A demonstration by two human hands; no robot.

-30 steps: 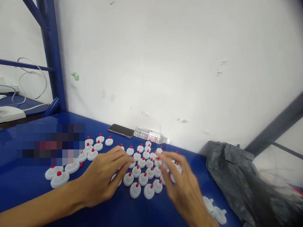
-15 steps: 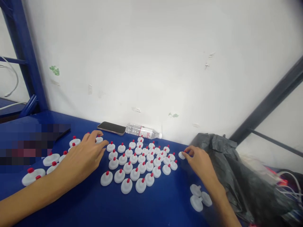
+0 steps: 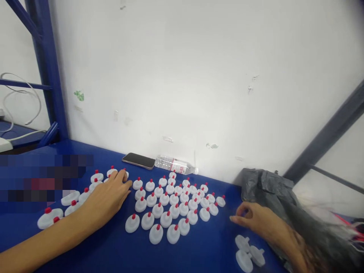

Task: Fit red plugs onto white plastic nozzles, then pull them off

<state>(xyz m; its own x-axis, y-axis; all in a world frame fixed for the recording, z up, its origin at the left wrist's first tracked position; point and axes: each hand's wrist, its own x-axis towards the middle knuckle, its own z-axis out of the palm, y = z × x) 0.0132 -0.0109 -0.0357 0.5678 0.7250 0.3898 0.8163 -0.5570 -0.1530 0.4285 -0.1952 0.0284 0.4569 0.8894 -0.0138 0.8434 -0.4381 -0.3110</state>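
My left hand (image 3: 113, 193) is at the left group of white round caps with red tips, its fingers curled at one white cap (image 3: 126, 174). Part of that cap is hidden behind the fingers, and they seem to hold it. Just off the right edge of the main group, my right hand (image 3: 257, 218) is empty, thumb and forefinger apart. Nearest to its fingertips stands a red-tipped white cap (image 3: 220, 201). Below the hand lie three plain white caps (image 3: 243, 261) without red tips, touching one another. The main group (image 3: 166, 220) stands with red tips upward.
A phone (image 3: 138, 160) and a clear plastic bottle (image 3: 178, 166) lie along the wall at the back of the blue table (image 3: 113, 254). A dark plastic bag (image 3: 267, 185) fills the right side. Blue metal posts (image 3: 52, 76) frame the left.
My right hand has let go of a white cap, which now stands at the group's right edge, and has drawn away right and down. My left hand stays at the left group.
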